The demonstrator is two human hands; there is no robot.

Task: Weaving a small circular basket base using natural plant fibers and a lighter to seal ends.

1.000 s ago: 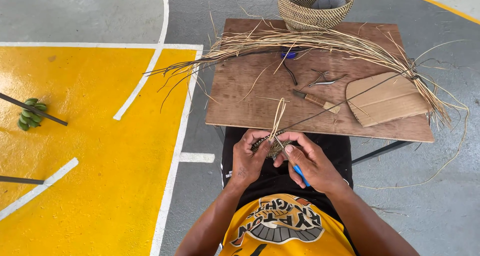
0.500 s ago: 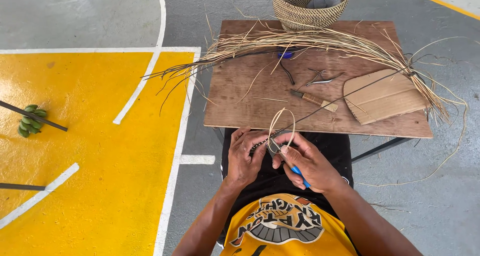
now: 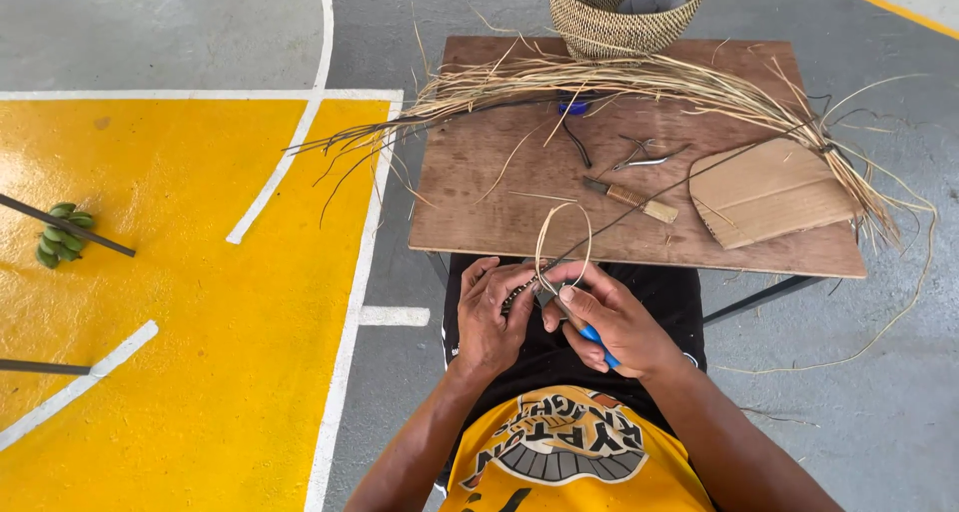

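Observation:
My left hand (image 3: 491, 317) and my right hand (image 3: 611, 317) meet over my lap, just below the near edge of a brown wooden table (image 3: 499, 202). Both pinch a thin dark stalk (image 3: 679, 182) that runs up and right across the table. A pale straw strand (image 3: 559, 234) loops up from where the fingers meet. My right hand also holds a blue-handled tool (image 3: 597, 340), its tip hidden by the fingers.
On the table lie a long bundle of dry straw (image 3: 639, 77), a woven basket (image 3: 624, 7) at the far edge, a cardboard piece (image 3: 769, 190), small pliers (image 3: 647, 155) and a straw-handled knife (image 3: 631, 200). A green banana bunch (image 3: 62, 234) lies on the yellow floor at left.
The straw strand, upright a second ago, has bent over into a loop above my fingers. Both hands stay in the same place.

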